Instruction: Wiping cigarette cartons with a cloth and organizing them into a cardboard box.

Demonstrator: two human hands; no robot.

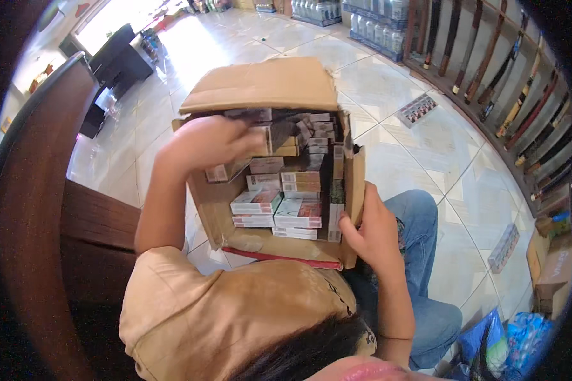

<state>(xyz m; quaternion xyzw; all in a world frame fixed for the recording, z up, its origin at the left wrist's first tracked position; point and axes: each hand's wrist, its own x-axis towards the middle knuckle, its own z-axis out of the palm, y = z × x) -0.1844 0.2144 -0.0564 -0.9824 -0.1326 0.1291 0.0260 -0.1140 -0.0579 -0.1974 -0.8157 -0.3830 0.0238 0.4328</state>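
An open cardboard box [262, 90] stands before me, its far flap raised. Small cigarette-type packs [299, 212] are stacked inside, with white, brown and dark sides showing. My left hand [214, 140] reaches over the box's left wall, motion-blurred. Its fingertips are near a brown pack [286, 146] at the middle, and whether they grip anything cannot be told. The hand and wrist hide part of the box's left side. With my right hand [372, 228] I hold the box's right flap, thumb on the inner side and fingers around the outer side.
Two packages [417, 110] [504, 247] lie on the tiled floor [410, 162] to the right. Beyond them runs a wooden rack [486, 62] of cues. Shrink-wrapped cans [379, 35] are stacked at the back. Dark wooden furniture [38, 190] is close on the left; plastic bags [486, 333] sit lower right.
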